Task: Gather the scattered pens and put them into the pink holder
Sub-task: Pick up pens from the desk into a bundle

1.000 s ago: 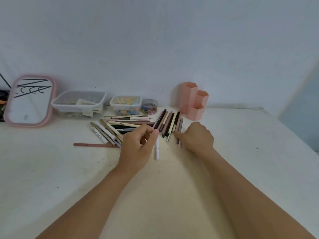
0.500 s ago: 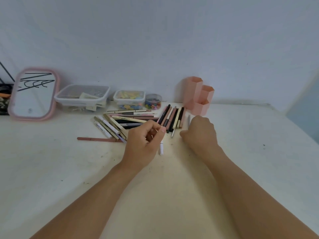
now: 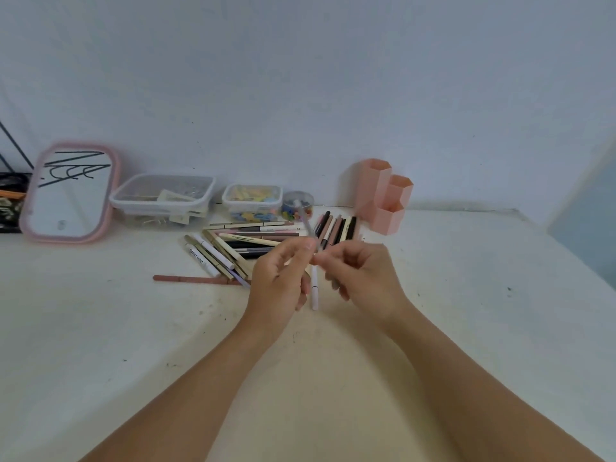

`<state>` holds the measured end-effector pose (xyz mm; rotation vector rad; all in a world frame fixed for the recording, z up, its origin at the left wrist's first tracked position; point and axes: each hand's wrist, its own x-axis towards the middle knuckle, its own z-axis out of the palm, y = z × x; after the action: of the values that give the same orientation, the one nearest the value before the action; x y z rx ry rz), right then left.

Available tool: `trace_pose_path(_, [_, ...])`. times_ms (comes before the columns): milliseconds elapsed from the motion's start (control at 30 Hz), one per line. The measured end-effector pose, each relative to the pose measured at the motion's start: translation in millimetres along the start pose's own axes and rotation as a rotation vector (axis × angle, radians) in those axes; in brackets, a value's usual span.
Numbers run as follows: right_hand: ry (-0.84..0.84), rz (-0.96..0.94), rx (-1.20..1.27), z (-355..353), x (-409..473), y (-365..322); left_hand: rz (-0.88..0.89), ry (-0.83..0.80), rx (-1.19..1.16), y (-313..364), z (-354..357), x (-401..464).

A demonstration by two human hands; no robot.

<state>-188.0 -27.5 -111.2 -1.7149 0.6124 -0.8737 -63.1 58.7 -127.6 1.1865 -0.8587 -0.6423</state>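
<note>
Both hands have come up off the table since half a second back, and a thin grey pen (image 3: 307, 228) now stands tilted between them. Working left to right: the mirror (image 3: 70, 191) and clear tubs (image 3: 163, 198) line the wall, then the scattered pens (image 3: 233, 248) fan across the table (image 3: 133, 345). My left hand (image 3: 283, 281) pinches the grey pen's lower end; my right hand (image 3: 363, 278) curls its fingers close beside it, though I can't tell if it grips. A white pen (image 3: 314, 288) lies flat below. I judge this the pick-up; next comes carrying right to the pink holder (image 3: 383, 198), upright near the wall, with open tabletop around it.
</note>
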Motion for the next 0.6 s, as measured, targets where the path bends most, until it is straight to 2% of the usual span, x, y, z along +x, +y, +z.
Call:
trace_pose_path(67, [-0.138, -0.040, 0.016, 12.3, -6.5, -1.4, -0.014, 0.016, -0.003, -0.2, 1.6, -0.1])
trace_pose_path(133, [-0.204, -0.018, 0.014, 14.9, -6.0, -4.4, -0.013, 0.076, 0.021, -0.2, 2.0, 0.0])
trace_pose_path(167, [-0.185, 0.018, -0.011, 11.7, -2.7, -5.3, -0.008, 0.102, 0.016, 1.3, 1.4, 0.3])
trace_pose_path(233, [-0.016, 0.118, -0.095, -3.3, 6.6, -0.7, 0.005, 0.131, 0.001, 5.4, -1.4, 1.3])
trace_pose_path(300, [0.230, 0.165, -0.339, -23.0, 15.1, 10.7, 0.024, 0.133, 0.021, 7.5, -5.4, 2.0])
trace_pose_path(367, [0.352, 0.198, -0.645, -35.9, 17.3, 21.4, 0.016, 0.137, 0.031, 7.8, -7.3, 1.4])
trace_pose_path(533, [0.255, 0.263, -0.936, -32.0, 21.9, 34.2, -0.133, 0.069, -0.085, 3.7, -5.1, 4.1])
trace_pose_path(600, [0.216, 0.252, -1.027, -29.1, 25.1, 35.8, -0.121, 0.063, -0.049, 0.4, -5.3, 3.4])
